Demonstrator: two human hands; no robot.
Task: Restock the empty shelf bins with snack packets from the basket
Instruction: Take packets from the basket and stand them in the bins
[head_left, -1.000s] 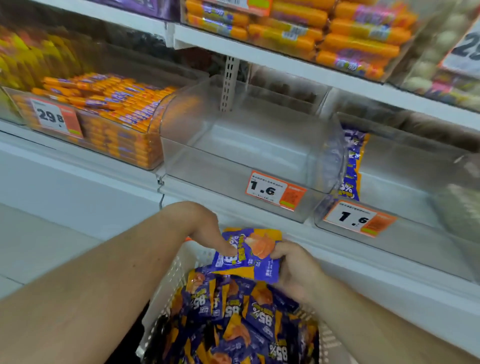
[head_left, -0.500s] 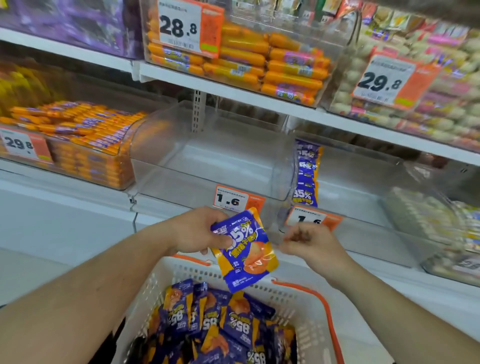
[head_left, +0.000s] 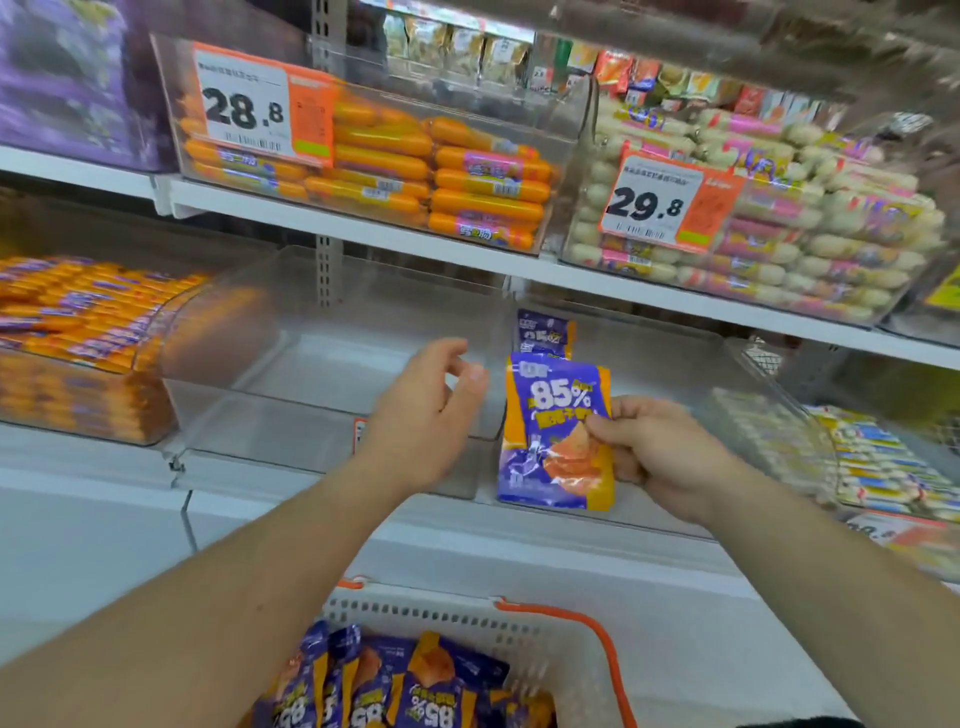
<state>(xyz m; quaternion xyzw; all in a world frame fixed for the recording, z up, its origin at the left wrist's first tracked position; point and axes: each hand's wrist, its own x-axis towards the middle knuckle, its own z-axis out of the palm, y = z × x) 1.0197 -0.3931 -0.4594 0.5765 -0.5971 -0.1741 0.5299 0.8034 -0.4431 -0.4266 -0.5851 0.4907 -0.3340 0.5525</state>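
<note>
My right hand (head_left: 660, 452) pinches a purple and orange snack packet (head_left: 553, 431) marked 85%, upright in front of the right clear bin (head_left: 675, 364). Another such packet (head_left: 543, 332) stands inside that bin against its left wall. My left hand (head_left: 423, 415) hovers with loosely curled fingers, holding nothing, in front of the empty middle clear bin (head_left: 332, 364). The white basket (head_left: 467, 618) with orange handles sits low at the bottom centre and holds several more packets (head_left: 395, 680).
A bin of orange stick snacks (head_left: 78, 332) stands left of the empty one. The shelf above carries orange sausages (head_left: 457, 176) and pale sausage packs (head_left: 779, 234) behind price tags. More packs (head_left: 883, 467) fill a bin at the right.
The packet has passed from my left hand to my right hand and risen to the right bin's front. My left hand let go and lifted. The view tilted upward.
</note>
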